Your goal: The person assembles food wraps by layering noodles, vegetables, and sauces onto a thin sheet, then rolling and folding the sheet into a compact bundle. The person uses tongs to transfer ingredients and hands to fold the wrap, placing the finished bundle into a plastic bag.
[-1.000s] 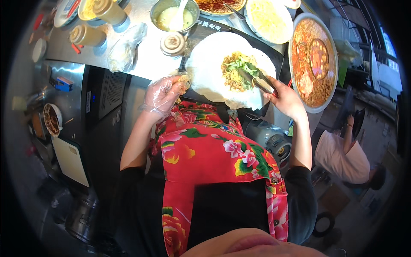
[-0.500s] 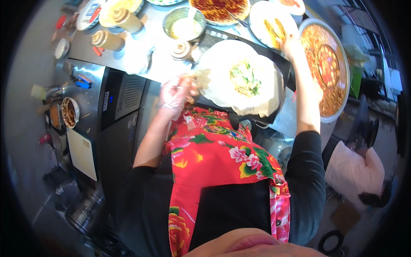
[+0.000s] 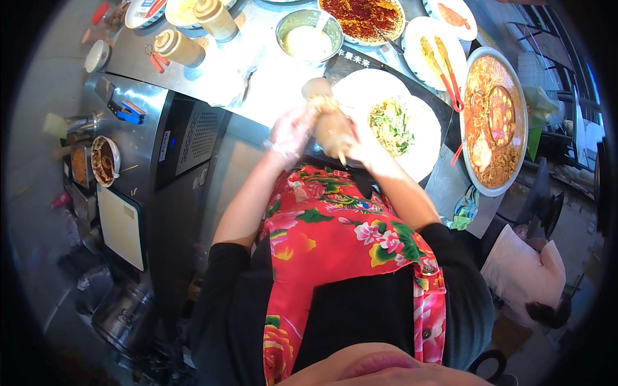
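Between my hands, a squeeze bottle [image 3: 331, 128] of light brown sauce is tilted, its nozzle toward me, over the near left edge of the griddle. My left hand [image 3: 291, 134], in a clear plastic glove, closes on the bottle's upper part. The fingers of my right hand [image 3: 365, 145] wrap it near the nozzle. Beside the bottle lies a pale round flatbread [image 3: 421, 138] with a heap of chopped greens and shredded filling [image 3: 391, 125] in its middle. Under the bread is a black griddle [image 3: 360, 59]. Motion blurs the bottle's far end.
Red-handled tongs [image 3: 454, 93] rest on a white oval plate [image 3: 415, 61]. At the right stands a large basin of red saucy food [image 3: 479, 145]. Behind are a steel bowl [image 3: 283, 48] and a dish of chilli [image 3: 364, 19]. Two more squeeze bottles [image 3: 180, 48] stand at the left. A person [image 3: 524, 267] is at the right.
My right hand has left the tongs on the oval plate and come back toward me. The sauce bottle beside the griddle has been lifted and tipped, and both hands now hold it.
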`<state>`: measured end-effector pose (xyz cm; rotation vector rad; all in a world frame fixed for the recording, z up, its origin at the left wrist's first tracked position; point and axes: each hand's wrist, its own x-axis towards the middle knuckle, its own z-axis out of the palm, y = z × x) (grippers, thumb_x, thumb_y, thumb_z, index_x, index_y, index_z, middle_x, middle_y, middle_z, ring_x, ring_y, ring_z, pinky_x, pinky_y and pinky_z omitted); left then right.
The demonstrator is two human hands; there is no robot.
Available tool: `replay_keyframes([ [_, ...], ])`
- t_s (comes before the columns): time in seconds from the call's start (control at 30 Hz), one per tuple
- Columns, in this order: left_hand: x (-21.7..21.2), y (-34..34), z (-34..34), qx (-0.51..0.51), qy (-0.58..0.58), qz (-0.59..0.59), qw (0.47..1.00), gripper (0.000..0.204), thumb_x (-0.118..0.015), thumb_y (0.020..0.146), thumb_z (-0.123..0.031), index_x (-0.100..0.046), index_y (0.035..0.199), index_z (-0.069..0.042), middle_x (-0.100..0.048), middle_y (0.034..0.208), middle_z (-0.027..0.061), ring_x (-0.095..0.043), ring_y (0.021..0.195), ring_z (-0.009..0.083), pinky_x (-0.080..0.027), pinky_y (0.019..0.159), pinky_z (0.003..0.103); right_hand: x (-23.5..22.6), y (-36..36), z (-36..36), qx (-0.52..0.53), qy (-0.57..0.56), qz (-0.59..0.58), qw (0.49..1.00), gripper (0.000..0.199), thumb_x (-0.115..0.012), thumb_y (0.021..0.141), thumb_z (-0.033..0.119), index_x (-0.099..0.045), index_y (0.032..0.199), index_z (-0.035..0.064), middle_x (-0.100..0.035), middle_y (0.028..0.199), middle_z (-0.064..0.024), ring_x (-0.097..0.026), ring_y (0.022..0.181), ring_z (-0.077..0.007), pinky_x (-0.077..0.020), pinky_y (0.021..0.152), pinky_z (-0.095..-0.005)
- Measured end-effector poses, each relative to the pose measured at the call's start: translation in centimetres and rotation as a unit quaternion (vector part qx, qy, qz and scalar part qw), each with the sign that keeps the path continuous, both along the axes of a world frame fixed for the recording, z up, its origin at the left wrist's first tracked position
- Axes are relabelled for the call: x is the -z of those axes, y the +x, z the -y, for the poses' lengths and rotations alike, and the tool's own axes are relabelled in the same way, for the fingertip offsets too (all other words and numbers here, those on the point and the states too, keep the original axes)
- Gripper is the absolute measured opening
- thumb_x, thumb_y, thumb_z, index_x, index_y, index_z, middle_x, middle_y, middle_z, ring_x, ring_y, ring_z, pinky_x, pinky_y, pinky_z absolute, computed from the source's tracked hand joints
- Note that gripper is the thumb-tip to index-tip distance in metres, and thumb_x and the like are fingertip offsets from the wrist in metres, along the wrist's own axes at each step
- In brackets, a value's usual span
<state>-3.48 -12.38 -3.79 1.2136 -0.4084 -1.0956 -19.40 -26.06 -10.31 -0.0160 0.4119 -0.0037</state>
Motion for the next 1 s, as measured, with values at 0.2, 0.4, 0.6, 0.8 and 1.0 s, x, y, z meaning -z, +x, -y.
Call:
replay_keyframes([
  [0.2, -3.7, -3.9, 1.6, 0.075, -0.045, 0.040, 0.995, 0.028, -0.058, 0.103, -0.015, -0.067, 0.123, 0.003, -0.069, 0.121, 0.0067, -0.061, 0.111, 0.0131, -0.048, 0.096, 0.029, -10.6, -5.7, 3.1, 0.073, -0.507, -0.192, 0.837, 0.064, -0.079, 0.086, 0.026, -0.053, 0.137, -0.0002, -0.066, 0.125, -0.0159, -0.068, 0.108, -0.0254, -0.0552, 0.094, -0.0374],
  [0.4, -3.8, -2.3, 2.3, 0.055, -0.065, -0.029, 0.996, 0.032, -0.051, 0.106, -0.017, -0.063, 0.126, 0.006, -0.069, 0.121, 0.0136, -0.065, 0.115, 0.0212, -0.049, 0.103, 0.034, -15.5, -5.1, 8.1, 0.122, -0.768, -0.318, 0.543, 0.072, -0.091, 0.073, 0.019, -0.055, 0.132, 0.0010, -0.068, 0.117, -0.0120, -0.067, 0.104, -0.0201, -0.0555, 0.090, -0.0343],
  [0.6, -4.2, -1.9, 2.0, -0.016, 0.052, -0.035, 0.998, 0.032, -0.056, 0.104, -0.013, -0.063, 0.129, 0.006, -0.070, 0.121, 0.0137, -0.066, 0.113, 0.0192, -0.050, 0.102, 0.032, -17.9, -4.4, 10.1, 0.213, -0.738, -0.326, 0.552, 0.068, -0.090, 0.074, 0.019, -0.056, 0.130, 0.0017, -0.069, 0.115, -0.0140, -0.068, 0.103, -0.0220, -0.0570, 0.089, -0.0345],
  [0.8, -3.6, -2.4, 2.0, 0.013, 0.053, -0.013, 0.998, 0.030, -0.060, 0.102, -0.011, -0.064, 0.128, 0.004, -0.070, 0.120, 0.0131, -0.066, 0.111, 0.0197, -0.050, 0.102, 0.033, -15.3, -3.5, 12.3, 0.251, -0.768, -0.372, 0.457, 0.073, -0.092, 0.071, 0.025, -0.056, 0.130, 0.0006, -0.068, 0.114, -0.0141, -0.067, 0.103, -0.0229, -0.0552, 0.090, -0.0358],
  [1.0, -1.8, -1.6, 0.4, 0.003, 0.034, -0.006, 0.999, 0.029, -0.062, 0.101, -0.013, -0.065, 0.124, 0.004, -0.071, 0.117, 0.0130, -0.067, 0.109, 0.0220, -0.051, 0.102, 0.037, -10.7, -4.8, 14.0, 0.281, -0.732, -0.326, 0.528, 0.057, -0.083, 0.082, 0.023, -0.055, 0.126, 0.0006, -0.066, 0.112, -0.0133, -0.064, 0.103, -0.0242, -0.0549, 0.091, -0.0361],
])
